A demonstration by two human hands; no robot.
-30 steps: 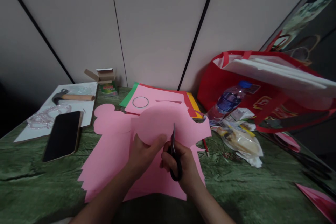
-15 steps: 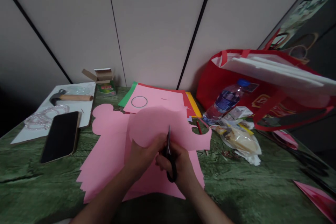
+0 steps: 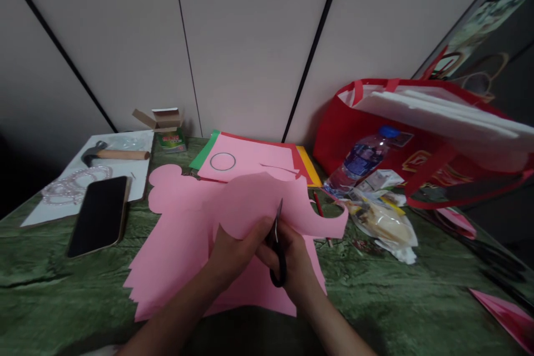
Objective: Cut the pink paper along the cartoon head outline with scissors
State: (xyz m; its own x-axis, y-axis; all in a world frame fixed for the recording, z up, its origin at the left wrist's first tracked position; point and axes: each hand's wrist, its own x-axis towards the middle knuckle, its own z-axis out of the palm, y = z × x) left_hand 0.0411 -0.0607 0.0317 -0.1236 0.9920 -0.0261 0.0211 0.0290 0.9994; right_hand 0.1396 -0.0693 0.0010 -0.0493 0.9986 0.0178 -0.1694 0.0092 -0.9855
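Note:
My left hand [image 3: 237,247] pinches the lower edge of a partly cut pink paper sheet [image 3: 250,200], holding it above the table. The sheet's right end has a curved cut-out and a narrow curling strip. In my right hand [image 3: 292,256] is a pair of black-handled scissors [image 3: 278,242], its blades pointing up and away across the paper. Both hands almost touch at the cut. Beneath them lies a stack of pink paper [image 3: 175,256], with rounded cut shapes at its upper left.
Behind are coloured sheets [image 3: 308,164] with a ring [image 3: 222,161] on top. To the left are a phone [image 3: 99,216], a hammer [image 3: 120,154], a bead string [image 3: 70,186] and a small box [image 3: 170,136]. A water bottle [image 3: 359,158], plastic packet [image 3: 386,219] and red bag [image 3: 334,122] stand right.
Both hands, the scissors and the held sheet have shifted slightly right. The scissors' blades lean further right, and the strip at the sheet's right end has swung outward.

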